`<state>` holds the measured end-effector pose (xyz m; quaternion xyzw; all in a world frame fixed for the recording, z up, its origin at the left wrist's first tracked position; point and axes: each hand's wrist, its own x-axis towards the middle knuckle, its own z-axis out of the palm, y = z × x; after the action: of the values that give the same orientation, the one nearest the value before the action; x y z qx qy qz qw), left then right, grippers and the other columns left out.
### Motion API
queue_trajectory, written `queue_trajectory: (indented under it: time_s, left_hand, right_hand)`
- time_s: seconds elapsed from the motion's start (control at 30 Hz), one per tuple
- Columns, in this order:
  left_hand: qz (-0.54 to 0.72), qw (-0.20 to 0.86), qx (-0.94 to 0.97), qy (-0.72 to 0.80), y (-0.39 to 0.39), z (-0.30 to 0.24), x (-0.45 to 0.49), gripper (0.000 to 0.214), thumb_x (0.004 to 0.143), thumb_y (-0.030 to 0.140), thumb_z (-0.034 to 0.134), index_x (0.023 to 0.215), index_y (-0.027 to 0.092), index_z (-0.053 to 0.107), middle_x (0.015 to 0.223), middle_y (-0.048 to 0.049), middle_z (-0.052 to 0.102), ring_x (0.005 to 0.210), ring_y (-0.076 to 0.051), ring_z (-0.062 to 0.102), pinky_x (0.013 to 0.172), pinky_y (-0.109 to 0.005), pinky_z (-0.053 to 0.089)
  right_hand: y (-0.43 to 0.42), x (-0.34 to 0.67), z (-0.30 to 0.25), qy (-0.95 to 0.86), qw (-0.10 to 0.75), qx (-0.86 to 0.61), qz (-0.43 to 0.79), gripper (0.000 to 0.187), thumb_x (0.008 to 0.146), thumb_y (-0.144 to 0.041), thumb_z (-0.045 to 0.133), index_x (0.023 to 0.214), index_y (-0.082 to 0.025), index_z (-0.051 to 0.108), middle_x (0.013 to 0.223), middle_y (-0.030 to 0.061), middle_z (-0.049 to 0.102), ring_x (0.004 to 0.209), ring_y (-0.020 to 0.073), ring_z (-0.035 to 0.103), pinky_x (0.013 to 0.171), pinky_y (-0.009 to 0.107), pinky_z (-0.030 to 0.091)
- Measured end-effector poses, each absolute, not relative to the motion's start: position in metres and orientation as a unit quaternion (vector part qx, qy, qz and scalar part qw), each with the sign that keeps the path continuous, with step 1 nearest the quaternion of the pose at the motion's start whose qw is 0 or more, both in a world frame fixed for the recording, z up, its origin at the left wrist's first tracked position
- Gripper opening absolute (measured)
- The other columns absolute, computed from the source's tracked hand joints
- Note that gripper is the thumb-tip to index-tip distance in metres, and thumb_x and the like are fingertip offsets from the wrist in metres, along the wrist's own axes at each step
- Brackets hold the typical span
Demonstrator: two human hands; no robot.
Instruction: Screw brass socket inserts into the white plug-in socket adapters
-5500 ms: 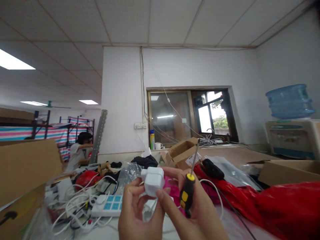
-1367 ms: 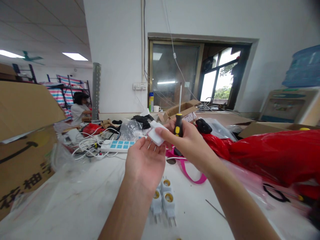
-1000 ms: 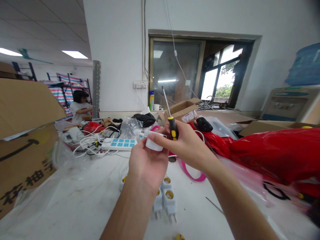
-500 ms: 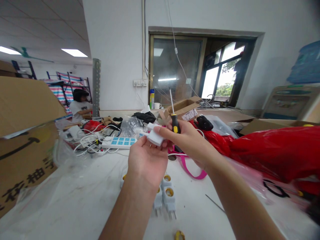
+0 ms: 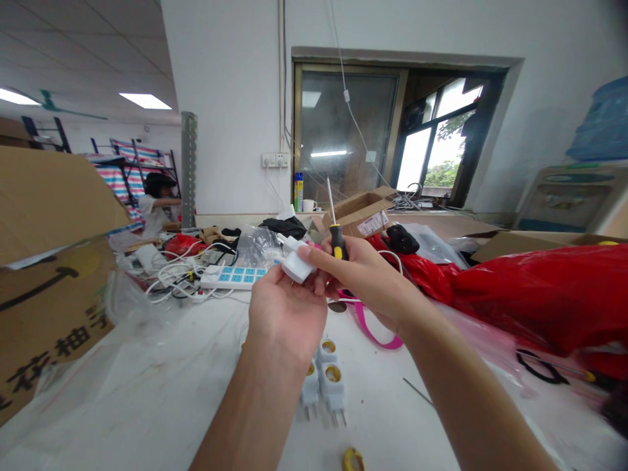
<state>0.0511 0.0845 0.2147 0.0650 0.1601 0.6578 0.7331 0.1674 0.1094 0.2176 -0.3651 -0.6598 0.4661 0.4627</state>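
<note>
A white plug-in lamp holder (image 5: 297, 263) is held up above the table between both hands; its socket opening does not show. My left hand (image 5: 288, 314), palm up, has its fingers closed around the lower side of it. With thumb and fingers my right hand (image 5: 360, 261) pinches the same piece from the right. Tucked in that right hand is a screwdriver (image 5: 337, 242) with a yellow and black handle, its shaft pointing up. Below, several white lamp holders (image 5: 333, 390) with brass-coloured sockets and plug pins lie on the table, partly hidden by my left forearm.
A white power strip (image 5: 235, 277) and tangled cables (image 5: 167, 278) lie behind my left hand. To the right are a pink strap (image 5: 367, 330), a thin metal rod (image 5: 417, 390) and red plastic bags (image 5: 540, 294). A cardboard box (image 5: 53, 314) stands left. A yellow ring-shaped piece (image 5: 353, 460) lies in front.
Both hands have shifted slightly left with the lamp holder, which has turned a little. The screwdriver has moved left with my right hand. The person in the background has raised an arm.
</note>
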Motion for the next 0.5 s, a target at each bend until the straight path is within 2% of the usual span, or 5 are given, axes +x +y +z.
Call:
queue_trajectory:
  time_s: [0.1,0.2,0.33,0.5]
  left_hand:
    - [0.669,0.723,0.052,0.163,0.0850,0.2149,0.0517,0.034,0.108,0.014,0.038,0.099,0.016,0.070,0.079,-0.0069,0.065,0.056,-0.017,0.052,0.046,-0.026,0.041]
    - [0.684,0.710,0.030,0.163,0.0848,0.2160,0.0520,0.033,0.109,0.013,0.040,0.102,0.016,0.072,0.084,-0.0069,0.069,0.066,-0.017,0.062,0.056,-0.024,0.051]
    - [0.688,0.708,0.014,0.161,0.0844,0.2192,0.0516,0.034,0.109,0.012,0.039,0.105,0.014,0.073,0.093,-0.0097,0.074,0.065,-0.015,0.061,0.062,-0.024,0.056]
    - [0.692,0.704,0.008,0.163,0.0850,0.2208,0.0495,0.031,0.109,0.011,0.043,0.099,0.016,0.072,0.090,-0.0070,0.074,0.065,-0.014,0.062,0.065,-0.024,0.056]
  right_hand:
    - [0.1080,0.1686,0.2160,-0.664,0.449,-0.342,0.490,0.043,0.105,-0.053,0.069,0.078,-0.021,0.061,0.050,-0.0026,0.058,0.044,0.0102,0.047,0.042,0.021,0.030]
    - [0.1065,0.1697,0.2162,-0.663,0.443,-0.343,0.497,0.047,0.106,-0.056,0.066,0.075,-0.022,0.057,0.043,-0.0063,0.046,0.041,0.0092,0.035,0.043,0.025,0.022]
    - [0.1046,0.1700,0.2170,-0.673,0.436,-0.333,0.497,0.049,0.106,-0.055,0.067,0.072,-0.023,0.053,0.041,-0.0078,0.041,0.043,0.0089,0.027,0.048,0.028,0.018]
    - [0.1038,0.1690,0.2172,-0.665,0.441,-0.355,0.487,0.050,0.108,-0.058,0.063,0.073,-0.024,0.052,0.040,-0.0089,0.037,0.042,0.0092,0.024,0.048,0.030,0.014]
